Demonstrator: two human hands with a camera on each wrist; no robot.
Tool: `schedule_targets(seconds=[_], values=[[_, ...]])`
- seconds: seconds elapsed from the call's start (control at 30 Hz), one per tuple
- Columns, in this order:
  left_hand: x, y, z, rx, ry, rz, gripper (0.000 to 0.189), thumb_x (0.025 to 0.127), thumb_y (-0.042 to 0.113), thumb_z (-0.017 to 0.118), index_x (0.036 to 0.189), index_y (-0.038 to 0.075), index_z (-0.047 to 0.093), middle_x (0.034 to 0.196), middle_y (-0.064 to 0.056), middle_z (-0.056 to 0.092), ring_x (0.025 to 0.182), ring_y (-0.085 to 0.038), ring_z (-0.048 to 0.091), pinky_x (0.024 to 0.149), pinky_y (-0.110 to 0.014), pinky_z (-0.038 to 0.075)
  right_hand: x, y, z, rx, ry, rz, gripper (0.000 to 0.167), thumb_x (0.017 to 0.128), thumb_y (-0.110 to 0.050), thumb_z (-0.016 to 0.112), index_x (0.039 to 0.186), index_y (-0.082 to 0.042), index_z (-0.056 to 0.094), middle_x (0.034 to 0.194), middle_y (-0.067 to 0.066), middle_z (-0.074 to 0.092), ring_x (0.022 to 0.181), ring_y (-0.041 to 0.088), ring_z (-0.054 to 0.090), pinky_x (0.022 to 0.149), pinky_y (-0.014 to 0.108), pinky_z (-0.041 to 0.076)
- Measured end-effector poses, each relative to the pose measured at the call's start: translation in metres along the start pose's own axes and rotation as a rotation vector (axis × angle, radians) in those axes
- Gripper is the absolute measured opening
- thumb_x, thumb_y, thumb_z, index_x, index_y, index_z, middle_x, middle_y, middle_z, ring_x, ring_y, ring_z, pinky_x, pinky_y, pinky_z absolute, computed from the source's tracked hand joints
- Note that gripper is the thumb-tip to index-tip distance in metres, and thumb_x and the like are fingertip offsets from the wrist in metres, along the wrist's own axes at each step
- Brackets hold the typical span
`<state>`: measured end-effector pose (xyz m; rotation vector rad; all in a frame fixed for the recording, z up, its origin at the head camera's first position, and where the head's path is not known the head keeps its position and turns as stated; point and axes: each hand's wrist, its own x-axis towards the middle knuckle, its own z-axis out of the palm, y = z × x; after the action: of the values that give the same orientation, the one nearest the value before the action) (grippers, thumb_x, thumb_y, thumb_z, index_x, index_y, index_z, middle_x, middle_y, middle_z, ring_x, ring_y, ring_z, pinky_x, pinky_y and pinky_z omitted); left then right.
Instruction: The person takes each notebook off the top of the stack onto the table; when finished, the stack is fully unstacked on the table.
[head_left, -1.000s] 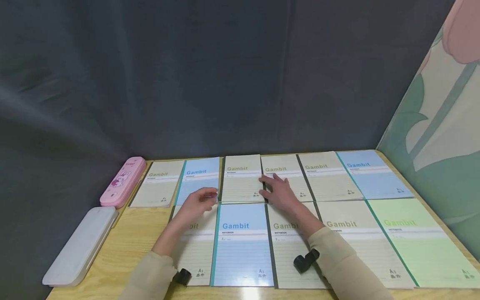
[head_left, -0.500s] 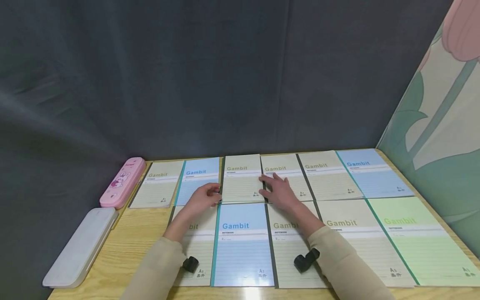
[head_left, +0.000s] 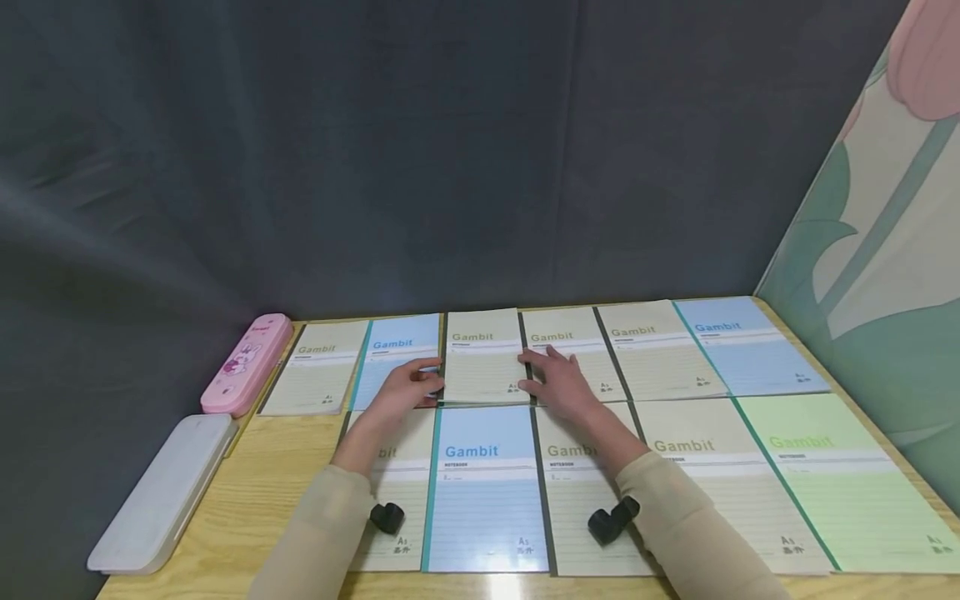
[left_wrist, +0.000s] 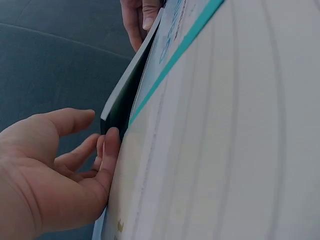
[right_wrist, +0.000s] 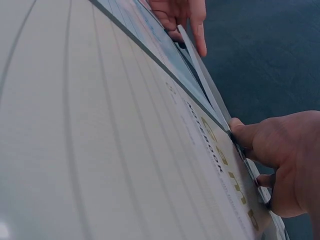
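In the back row of the head view, a beige Gambit notebook [head_left: 483,367] lies between both hands. My left hand [head_left: 397,390] has its thumb and curled fingers at the notebook's dark spine edge. The left wrist view shows that end of the notebook [left_wrist: 132,75] raised, with a dark gap below it and the left hand's [left_wrist: 65,170] fingertips there. My right hand [head_left: 562,385] rests over the neighbouring beige notebook [head_left: 592,354], its fingertips touching the first notebook's right edge. In the right wrist view, my right hand [right_wrist: 285,155] is beside the notebook's lower end [right_wrist: 212,95].
Several notebooks lie in two rows, including a blue one [head_left: 491,517] in front and a green one [head_left: 840,492] at right. A pink pencil case [head_left: 247,362] and a white case [head_left: 165,492] stand left. Dark cloth [head_left: 450,167] rises behind the wooden table [head_left: 225,517].
My left hand has moved right and slightly away from me, up to the middle notebook's spine. That notebook has shifted a little left. My right hand has stayed in place.
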<state>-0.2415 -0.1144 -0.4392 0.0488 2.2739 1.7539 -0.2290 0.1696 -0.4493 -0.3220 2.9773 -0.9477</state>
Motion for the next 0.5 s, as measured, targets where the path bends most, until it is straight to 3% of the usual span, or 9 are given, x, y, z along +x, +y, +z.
schedule_targets(seconds=[0.27, 0.5], values=[[-0.0007, -0.0034, 0.0039, 0.072, -0.084, 0.041, 0.042, 0.099, 0.01, 0.067, 0.14, 0.01, 0.06, 0.098, -0.007, 0.048, 0.087, -0.02, 0.056, 0.082, -0.034, 0.058, -0.0001, 0.0021, 0.0002, -0.009, 0.01, -0.014, 0.054, 0.096, -0.031, 0.07, 0.145, -0.011, 0.056, 0.153, 0.01, 0.047, 0.149, 0.039, 0.025, 0.12, 0.062, 0.005], [-0.0037, -0.007, 0.0056, 0.003, -0.037, 0.053, 0.039, 0.1, 0.004, 0.063, 0.139, 0.007, 0.062, 0.1, -0.007, 0.045, 0.092, -0.02, 0.053, 0.085, -0.034, 0.059, -0.0017, 0.0013, 0.0002, -0.002, 0.014, -0.023, 0.058, 0.096, -0.033, 0.071, 0.146, -0.01, 0.054, 0.153, 0.009, 0.047, 0.149, 0.039, 0.025, 0.12, 0.062, 0.005]])
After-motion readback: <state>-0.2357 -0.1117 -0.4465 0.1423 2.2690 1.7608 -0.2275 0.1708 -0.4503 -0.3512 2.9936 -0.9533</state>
